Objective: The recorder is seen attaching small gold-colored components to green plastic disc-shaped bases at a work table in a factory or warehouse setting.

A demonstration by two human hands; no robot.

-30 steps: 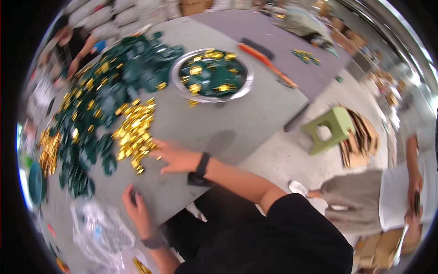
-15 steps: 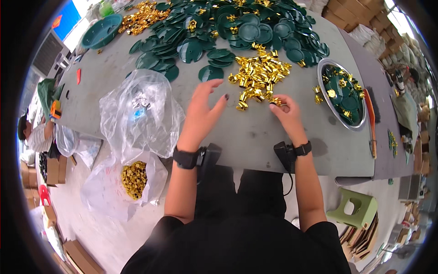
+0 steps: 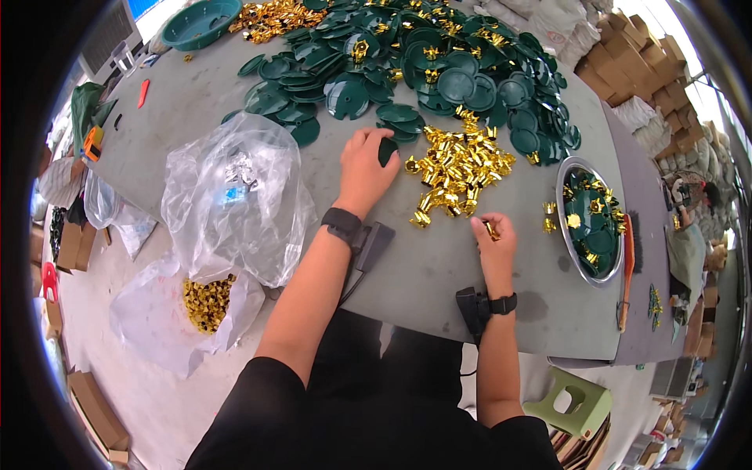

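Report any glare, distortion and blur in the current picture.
Head view: the fisheye lens bends straight edges toward the rim and leaves dark corners; head view: sharp glints on the gold pieces, glare streaks on the clear plastic bag; head view: background at upper right washes out toward white; head view: left hand and right hand look fairly sharp.

Left hand (image 3: 366, 174) now grips a green disc (image 3: 387, 153) above mid-frame; right hand (image 3: 497, 236) has drawn a gold piece (image 3: 491, 230) off the pile (image 3: 460, 166).
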